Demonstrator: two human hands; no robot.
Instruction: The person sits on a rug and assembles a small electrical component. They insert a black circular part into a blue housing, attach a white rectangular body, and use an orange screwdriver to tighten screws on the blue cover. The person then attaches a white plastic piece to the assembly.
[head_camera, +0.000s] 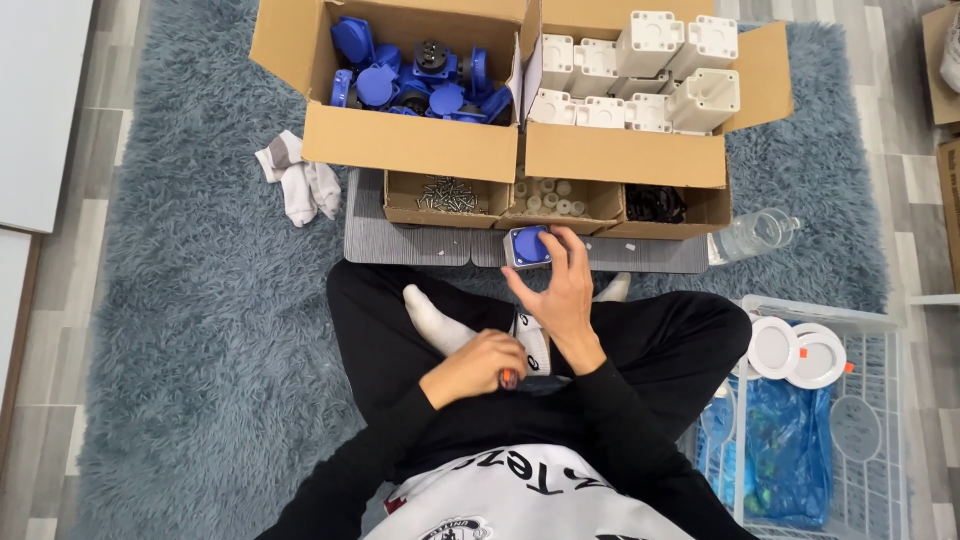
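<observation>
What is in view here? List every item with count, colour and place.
Blue-lidded grey socket box: one, under right fingers, on grey mat.
Blue plastic socket covers: many, left large cardboard box.
White plastic housings: many, right large cardboard box.
Small cardboard trays: three, holding silver screws, cream plugs, black parts.
White socks: pair, on blue shaggy rug.
Clear plastic bottle: one, right of mat.
White wire basket: one, holding round white lamps, blue bag.
Left hand: grips orange-tipped tool.
Right hand: on socket box.
</observation>
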